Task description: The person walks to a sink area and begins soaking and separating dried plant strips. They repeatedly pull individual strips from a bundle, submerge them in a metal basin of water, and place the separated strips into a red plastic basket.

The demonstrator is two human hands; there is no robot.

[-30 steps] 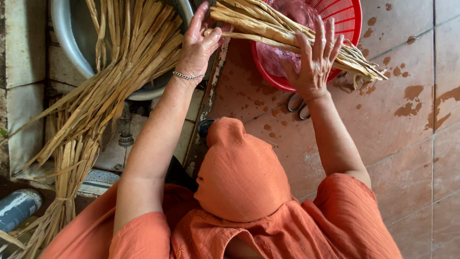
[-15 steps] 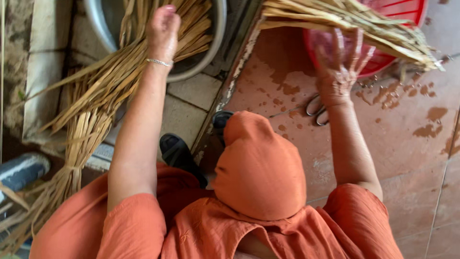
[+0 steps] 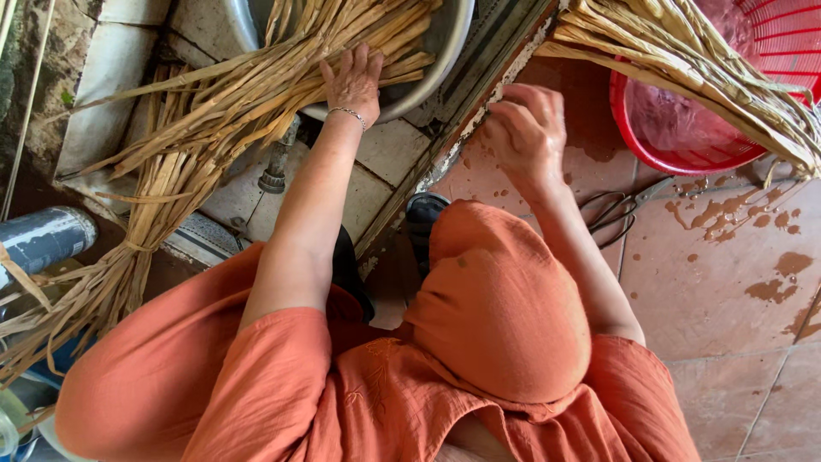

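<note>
The left hand (image 3: 352, 81) is resting flat, fingers spread, on a long bundle of dried straw-coloured leaf strips (image 3: 214, 128) where it is lying across a grey metal basin (image 3: 445, 51). It is pressing on the strips rather than closing around them. The bundle's long axis is running diagonally — from the basin at upper centre down to the lower left, where a tie is gathering it near a blue-grey cylinder (image 3: 43, 239). The right hand (image 3: 526, 128) is hovering over the wet reddish floor tiles (image 3: 727, 282), fingers loosely curled and slightly blurred; whether it is pinching anything cannot be told. A second sheaf of strips (image 3: 684, 60) is lying across a red plastic basket (image 3: 770, 51) just beyond that hand — nearer to it than to the left. Scissors (image 3: 616, 210) are lying on the tiles beside the right forearm. The basin's interior and the bundle's far ends are cut off by the frame.
</note>
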